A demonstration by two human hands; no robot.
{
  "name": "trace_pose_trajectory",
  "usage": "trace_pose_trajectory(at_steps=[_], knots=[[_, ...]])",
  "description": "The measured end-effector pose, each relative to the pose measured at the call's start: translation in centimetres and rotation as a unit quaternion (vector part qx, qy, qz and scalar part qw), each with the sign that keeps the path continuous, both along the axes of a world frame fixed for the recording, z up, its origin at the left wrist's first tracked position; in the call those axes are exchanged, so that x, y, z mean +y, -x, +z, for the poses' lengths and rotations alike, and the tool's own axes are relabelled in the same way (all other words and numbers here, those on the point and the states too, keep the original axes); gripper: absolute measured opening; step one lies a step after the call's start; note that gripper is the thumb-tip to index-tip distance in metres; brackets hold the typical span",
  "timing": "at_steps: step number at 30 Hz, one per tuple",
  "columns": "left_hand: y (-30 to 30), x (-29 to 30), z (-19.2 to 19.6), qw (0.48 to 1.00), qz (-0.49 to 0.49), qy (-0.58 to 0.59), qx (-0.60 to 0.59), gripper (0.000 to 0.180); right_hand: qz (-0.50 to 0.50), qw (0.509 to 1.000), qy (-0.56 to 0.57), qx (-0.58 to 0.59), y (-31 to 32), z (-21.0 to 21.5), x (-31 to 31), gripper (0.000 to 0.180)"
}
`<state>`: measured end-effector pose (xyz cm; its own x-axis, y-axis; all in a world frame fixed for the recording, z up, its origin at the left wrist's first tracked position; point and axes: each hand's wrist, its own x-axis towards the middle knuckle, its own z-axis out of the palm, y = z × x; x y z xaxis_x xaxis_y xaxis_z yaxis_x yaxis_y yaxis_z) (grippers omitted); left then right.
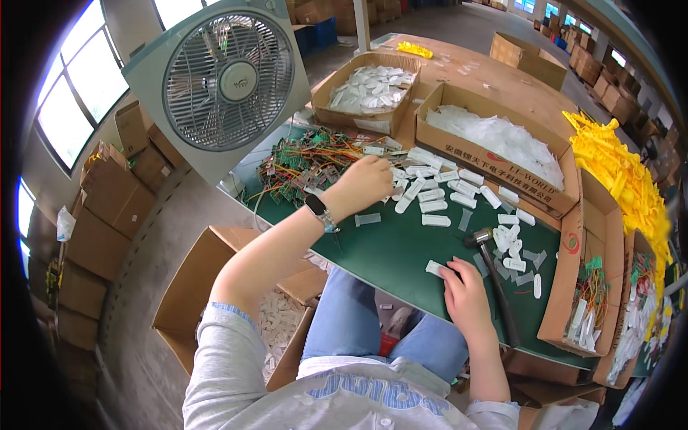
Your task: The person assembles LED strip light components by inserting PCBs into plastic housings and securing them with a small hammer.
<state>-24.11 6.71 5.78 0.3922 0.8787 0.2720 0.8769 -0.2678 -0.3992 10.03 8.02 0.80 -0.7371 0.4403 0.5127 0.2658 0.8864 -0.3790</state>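
Observation:
My left hand is over the table, between a heap of green circuit boards with red and yellow wires and a spread of white plastic casings. Its fingers curl downward, and whatever is in them is hidden. Near the front edge, my right hand is closed on a white casing, which pokes out past its thumb and fingertips on the green table mat. A hammer with a black handle lies just right of that hand. Clear plastic pieces are scattered beyond the hammer.
A large fan stands at the back left. Cardboard boxes of pale plastic parts line the far side. At the right, another box holds wired boards, beside a yellow heap. An open carton of small white pieces sits below left.

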Motion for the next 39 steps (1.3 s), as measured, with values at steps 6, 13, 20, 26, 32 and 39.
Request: trace_pose_trajectory(at_steps=[6,13,20,26,32,39], knots=[[4.3,1.7,5.5,0.920,0.038,-0.224,-0.319,0.016,-0.019,0.999,0.035,0.003,0.1,-0.1,-0.3,0.034],[2.2,3.2,13.8,0.665,-0.063,-0.309,-0.677,0.023,-0.012,0.999,0.029,0.004,-0.2,0.4,-0.3,0.037],[-5.6,-0.3,10.0,0.760,0.006,0.136,-0.636,0.014,-0.013,1.000,0.003,0.000,-0.2,0.5,-0.2,0.035],[-11.4,-3.4,2.5,0.897,-0.059,0.148,-0.412,0.017,-0.016,1.000,0.019,0.008,-0.2,0.5,-0.1,0.050],[-13.6,-5.1,-0.8,0.904,-0.052,0.065,-0.420,0.014,-0.008,0.993,0.113,0.035,0.1,0.3,0.0,0.069],[-10.8,-3.4,0.4,0.925,-0.046,-0.030,-0.375,0.018,-0.010,0.994,0.103,0.030,-0.1,0.4,0.0,0.070]])
